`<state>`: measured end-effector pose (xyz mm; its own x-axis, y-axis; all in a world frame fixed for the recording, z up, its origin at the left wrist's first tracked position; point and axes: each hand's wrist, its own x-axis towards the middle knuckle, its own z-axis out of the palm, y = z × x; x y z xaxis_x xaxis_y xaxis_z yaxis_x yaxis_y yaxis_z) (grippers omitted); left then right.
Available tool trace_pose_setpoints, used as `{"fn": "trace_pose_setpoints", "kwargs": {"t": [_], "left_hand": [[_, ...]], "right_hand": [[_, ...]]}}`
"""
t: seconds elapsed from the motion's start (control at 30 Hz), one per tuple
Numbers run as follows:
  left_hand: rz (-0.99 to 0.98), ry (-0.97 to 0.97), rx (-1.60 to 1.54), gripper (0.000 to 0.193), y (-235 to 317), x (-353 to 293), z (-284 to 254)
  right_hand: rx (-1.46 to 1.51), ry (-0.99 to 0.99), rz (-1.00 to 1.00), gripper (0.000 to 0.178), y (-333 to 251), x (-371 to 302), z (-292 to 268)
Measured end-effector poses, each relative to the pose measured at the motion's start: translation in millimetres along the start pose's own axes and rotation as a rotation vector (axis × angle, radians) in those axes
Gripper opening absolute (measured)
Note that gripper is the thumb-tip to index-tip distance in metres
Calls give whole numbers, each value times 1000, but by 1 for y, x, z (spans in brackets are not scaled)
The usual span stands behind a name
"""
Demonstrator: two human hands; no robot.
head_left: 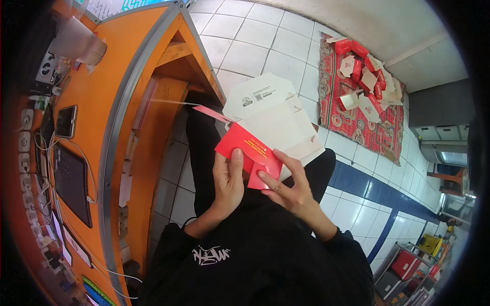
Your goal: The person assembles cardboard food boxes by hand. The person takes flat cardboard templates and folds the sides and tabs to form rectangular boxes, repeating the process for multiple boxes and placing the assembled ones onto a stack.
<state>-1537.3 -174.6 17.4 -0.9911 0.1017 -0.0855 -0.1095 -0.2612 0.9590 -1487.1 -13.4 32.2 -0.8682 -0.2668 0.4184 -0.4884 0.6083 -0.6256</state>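
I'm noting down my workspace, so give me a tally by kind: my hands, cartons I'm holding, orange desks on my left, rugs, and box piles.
Left hand and right hand: 2
Red-and-white carton, held: 1
Orange desk: 1
Patterned rug: 1
Box pile on it: 1 (boxes overlap too much to count singly)
Total: 6

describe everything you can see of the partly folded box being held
The box looks like thin card, shiny red outside with small yellow lettering, pale inside. The red end is folded over, while a creased, slotted pale panel and its printed flap lie open beyond it. It is held over the lap, the left grip and right grip both on the red end.
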Motion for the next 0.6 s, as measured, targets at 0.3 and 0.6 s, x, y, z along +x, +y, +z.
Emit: {"fn": "trace_pose_setpoints", "kwargs": {"t": [0.3, 0.6], "left_hand": [[83, -151, 128, 26, -5, -10, -3], [-458, -954, 190, 39, -7, -13, -37]], "right_hand": [[43, 288, 227, 71, -9, -5, 35], [512, -76, 485, 38, 18, 3, -19]]}}
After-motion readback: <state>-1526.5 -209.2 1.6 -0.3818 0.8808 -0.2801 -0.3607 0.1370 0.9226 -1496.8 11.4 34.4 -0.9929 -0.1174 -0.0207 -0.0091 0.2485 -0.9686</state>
